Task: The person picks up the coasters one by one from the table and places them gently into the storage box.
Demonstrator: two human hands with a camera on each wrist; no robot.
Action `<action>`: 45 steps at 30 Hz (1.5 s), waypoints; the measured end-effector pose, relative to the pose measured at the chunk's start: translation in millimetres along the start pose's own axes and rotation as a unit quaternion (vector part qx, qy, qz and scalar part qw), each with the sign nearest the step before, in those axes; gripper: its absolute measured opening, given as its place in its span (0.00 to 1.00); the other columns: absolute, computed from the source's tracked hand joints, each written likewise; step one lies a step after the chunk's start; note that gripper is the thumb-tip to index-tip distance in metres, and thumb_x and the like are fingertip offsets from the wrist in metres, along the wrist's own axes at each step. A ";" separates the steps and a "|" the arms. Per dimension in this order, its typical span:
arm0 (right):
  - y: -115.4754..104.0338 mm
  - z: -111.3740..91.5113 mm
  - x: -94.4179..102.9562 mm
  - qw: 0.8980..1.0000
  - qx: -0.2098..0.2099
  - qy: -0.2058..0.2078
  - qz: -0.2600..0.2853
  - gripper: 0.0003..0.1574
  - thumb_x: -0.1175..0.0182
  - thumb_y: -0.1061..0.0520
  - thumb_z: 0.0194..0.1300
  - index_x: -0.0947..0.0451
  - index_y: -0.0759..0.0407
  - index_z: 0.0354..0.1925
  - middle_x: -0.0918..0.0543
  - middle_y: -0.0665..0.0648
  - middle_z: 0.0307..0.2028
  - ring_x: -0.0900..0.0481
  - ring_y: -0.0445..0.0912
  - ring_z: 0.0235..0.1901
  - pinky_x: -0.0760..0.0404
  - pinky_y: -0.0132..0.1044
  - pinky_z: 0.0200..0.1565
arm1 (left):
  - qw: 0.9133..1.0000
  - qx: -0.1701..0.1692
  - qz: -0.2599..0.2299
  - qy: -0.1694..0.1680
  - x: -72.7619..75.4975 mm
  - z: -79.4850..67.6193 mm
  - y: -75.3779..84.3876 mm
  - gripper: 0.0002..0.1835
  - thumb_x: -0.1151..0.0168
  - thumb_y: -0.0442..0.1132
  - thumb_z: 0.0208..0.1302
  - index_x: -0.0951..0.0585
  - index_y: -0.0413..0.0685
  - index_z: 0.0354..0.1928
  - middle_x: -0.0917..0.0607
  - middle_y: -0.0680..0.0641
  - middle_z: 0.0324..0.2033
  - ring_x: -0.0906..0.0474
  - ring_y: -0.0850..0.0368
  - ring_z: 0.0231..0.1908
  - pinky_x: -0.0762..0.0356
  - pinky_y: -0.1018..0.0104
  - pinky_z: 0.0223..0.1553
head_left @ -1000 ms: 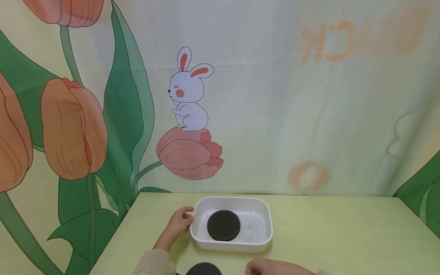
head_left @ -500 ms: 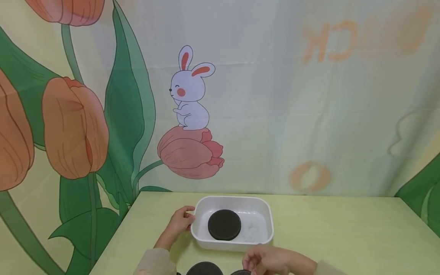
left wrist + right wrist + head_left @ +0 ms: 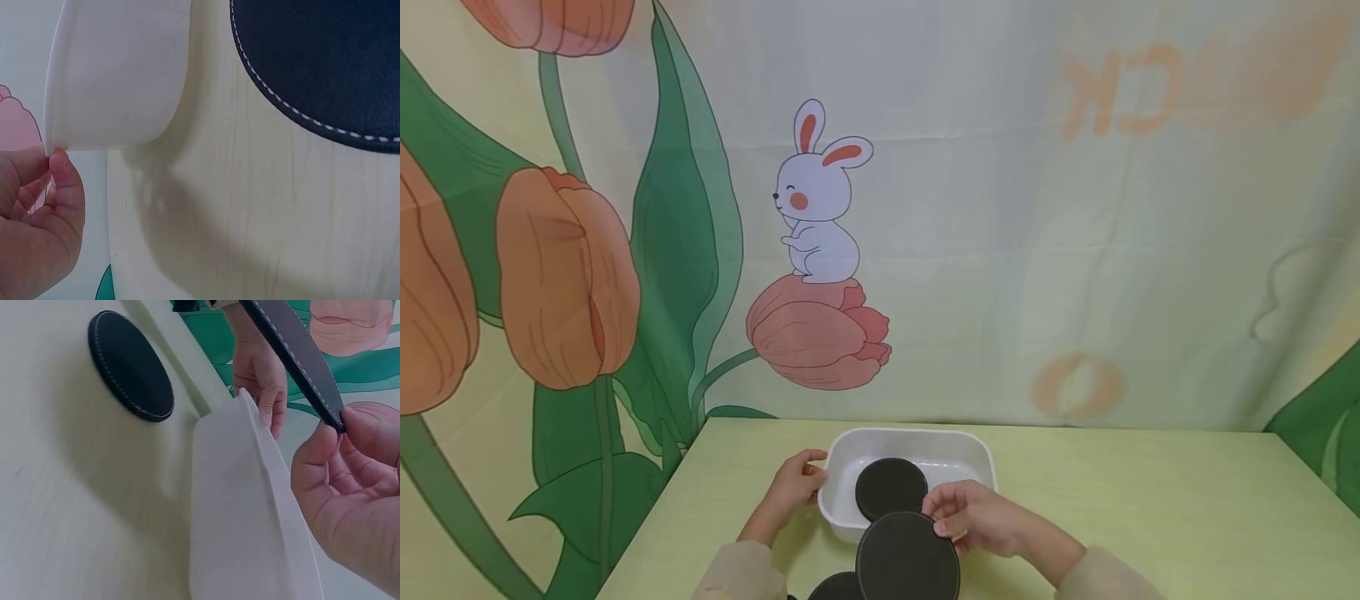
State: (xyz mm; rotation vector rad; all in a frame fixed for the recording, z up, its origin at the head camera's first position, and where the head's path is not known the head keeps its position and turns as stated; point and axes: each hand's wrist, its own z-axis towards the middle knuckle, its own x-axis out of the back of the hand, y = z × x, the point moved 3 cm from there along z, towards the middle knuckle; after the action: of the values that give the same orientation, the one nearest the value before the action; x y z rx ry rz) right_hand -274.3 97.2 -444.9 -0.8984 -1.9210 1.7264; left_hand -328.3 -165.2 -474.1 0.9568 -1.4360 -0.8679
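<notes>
Between thumb and fingers my right hand (image 3: pixel 981 517) pinches the edge of a round black leather coaster (image 3: pixel 908 558), lifted over the container's near side. White stitching runs round its edge, and the right wrist view shows it tilted. My left hand (image 3: pixel 793 483) grips the left end of the white plastic container (image 3: pixel 842 527); the thumb is at its rim in the left wrist view. Inside the container lies another black coaster (image 3: pixel 891 487), partly covered by the raised one in the head view. A third coaster (image 3: pixel 131 365) lies on the table in front of the container.
The pale yellow-green table (image 3: pixel 1150 500) ends at a hanging cloth (image 3: pixel 1000 250) printed with tulips and a rabbit. A small dark piece (image 3: pixel 185 305) shows at the top of the right wrist view, near the left sleeve.
My right hand has come up from the front edge of the table toward the container, lifting a coaster. My left hand keeps its place at the container's end.
</notes>
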 end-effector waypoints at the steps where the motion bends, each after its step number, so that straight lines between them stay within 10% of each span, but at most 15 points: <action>1: -0.7 2.4 0.7 1.000 -0.001 0.011 0.006 0.09 0.44 0.66 0.53 0.29 0.55 0.33 0.26 0.46 0.25 0.29 0.37 0.23 0.29 0.29 0.23 | 1.000 0.001 -0.001 0.000 0.0 -0.3 0.4 0.17 0.48 0.29 0.60 0.30 0.34 0.52 0.26 0.44 0.29 0.28 0.57 0.27 0.25 0.69 0.24; 17: -0.3 43.1 17.5 0.980 0.016 0.187 0.072 0.08 0.48 0.68 0.55 0.31 0.59 0.35 0.27 0.48 0.21 0.28 0.38 0.20 0.28 0.27 0.22 | 1.000 -0.004 -0.011 0.001 0.4 -2.4 2.0 0.17 0.48 0.28 0.59 0.30 0.33 0.51 0.27 0.47 0.27 0.31 0.61 0.24 0.23 0.62 0.27; 27: 14.7 64.5 36.3 0.947 -0.013 0.314 0.060 0.12 0.48 0.69 0.54 0.32 0.67 0.40 0.29 0.50 0.17 0.31 0.38 0.16 0.30 0.27 0.18 | 1.000 0.004 -0.002 -0.001 0.2 -0.6 1.1 0.17 0.48 0.29 0.60 0.30 0.35 0.52 0.27 0.46 0.28 0.30 0.60 0.25 0.23 0.63 0.28; 45: 46.1 87.2 49.8 0.923 -0.040 0.376 0.073 0.11 0.49 0.73 0.52 0.34 0.69 0.37 0.33 0.49 0.12 0.35 0.37 0.11 0.32 0.25 0.15 | 1.000 0.005 0.001 0.002 0.8 -3.8 3.6 0.18 0.48 0.30 0.60 0.31 0.35 0.53 0.27 0.44 0.29 0.30 0.57 0.26 0.24 0.66 0.26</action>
State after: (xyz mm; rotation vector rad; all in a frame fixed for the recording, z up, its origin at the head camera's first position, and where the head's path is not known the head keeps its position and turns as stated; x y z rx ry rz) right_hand -359.8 70.1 -509.4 -1.4949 -1.4254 1.1116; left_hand -324.8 -164.5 -470.2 0.9629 -1.4392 -0.8571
